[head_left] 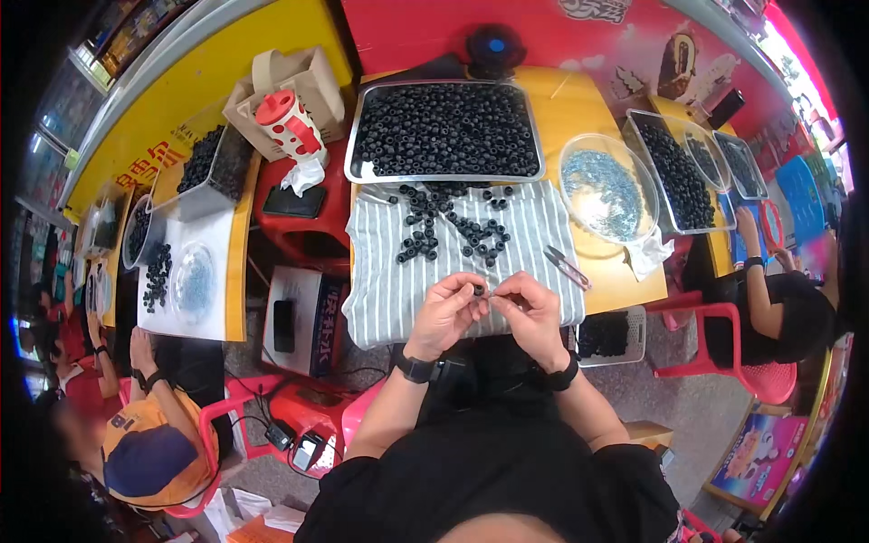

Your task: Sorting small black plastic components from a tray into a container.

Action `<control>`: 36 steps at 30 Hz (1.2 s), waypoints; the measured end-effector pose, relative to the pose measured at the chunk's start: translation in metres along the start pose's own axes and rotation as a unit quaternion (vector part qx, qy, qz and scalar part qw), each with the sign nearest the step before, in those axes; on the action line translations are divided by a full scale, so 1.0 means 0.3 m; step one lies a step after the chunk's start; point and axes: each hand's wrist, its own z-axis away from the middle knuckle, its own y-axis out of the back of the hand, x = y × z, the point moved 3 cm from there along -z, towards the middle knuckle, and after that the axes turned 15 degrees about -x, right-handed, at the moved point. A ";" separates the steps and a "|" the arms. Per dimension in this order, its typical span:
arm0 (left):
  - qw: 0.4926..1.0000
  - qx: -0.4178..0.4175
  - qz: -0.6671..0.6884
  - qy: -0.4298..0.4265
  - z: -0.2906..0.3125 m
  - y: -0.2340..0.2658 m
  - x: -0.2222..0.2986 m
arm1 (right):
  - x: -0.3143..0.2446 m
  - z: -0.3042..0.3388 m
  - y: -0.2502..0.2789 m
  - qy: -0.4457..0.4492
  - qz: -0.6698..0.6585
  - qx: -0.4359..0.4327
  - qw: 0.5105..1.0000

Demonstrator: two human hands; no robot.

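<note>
Above the front edge of the striped cloth (380, 312), my left hand (444, 315) pinches a small black ring-shaped part (478, 290) between thumb and fingers. Close beside it, my right hand (532, 317) has thumb and forefinger pressed together near the black part; whatever is between them is too small to make out. Loose black parts (421, 226) of the same kind lie scattered on the cloth beyond my hands. A pair of tweezers or small snips (568, 269) rests on the cloth to the right of my right hand.
A metal tray (540, 172) heaped with black parts stands at the back. To the right are a round clear tub (588, 237) of small shiny pieces and a crumpled tissue (648, 256). A red stool (337, 195) holds a phone (294, 202). Co-workers sit at tables on both sides.
</note>
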 end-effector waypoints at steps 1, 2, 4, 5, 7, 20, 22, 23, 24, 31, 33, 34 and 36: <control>1.000 0.003 -0.005 -0.001 0.000 -0.001 -0.001 | -0.013 -0.004 -0.006 0.013 0.002 -0.002 1.000; 1.000 0.006 -0.006 0.001 -0.001 0.002 -0.006 | -0.035 -0.009 -0.015 0.025 0.003 -0.005 1.000; 1.000 0.013 -0.009 0.005 -0.001 0.015 -0.019 | -0.053 -0.015 -0.027 0.047 0.026 -0.014 0.998; 1.000 0.010 -0.007 0.008 0.000 0.023 -0.023 | -0.056 -0.016 -0.031 0.057 0.048 -0.021 0.997; 1.000 0.006 -0.005 0.015 0.005 0.032 -0.025 | -0.061 -0.018 -0.037 0.073 0.090 -0.027 0.993; 0.999 -0.020 -0.032 0.025 0.016 0.001 -0.015 | -0.036 -0.021 -0.006 -0.077 -0.079 -0.052 0.993; 0.999 -0.022 -0.029 0.031 0.003 0.000 -0.022 | -0.015 -0.020 0.003 -0.065 -0.056 -0.065 0.994; 0.999 -0.014 -0.035 0.033 0.003 0.003 -0.022 | -0.008 -0.022 0.006 -0.060 -0.032 -0.070 0.995; 0.999 -0.007 -0.041 0.035 0.013 0.010 -0.017 | -0.001 -0.024 0.010 -0.054 -0.009 -0.073 0.996; 0.999 -0.008 -0.033 0.032 0.024 -0.015 0.002 | -0.018 -0.024 0.049 -0.203 -0.206 -0.172 0.942; 1.000 -0.008 -0.027 0.012 0.018 -0.013 -0.005 | -0.021 -0.024 0.149 -0.104 -0.020 -0.112 0.988; 1.000 -0.001 -0.024 0.014 0.015 -0.015 -0.005 | -0.027 -0.025 0.205 -0.053 0.074 -0.081 0.992; 1.000 0.013 -0.022 0.016 0.009 -0.023 0.002 | -0.057 -0.040 0.350 -0.086 0.220 -0.014 0.972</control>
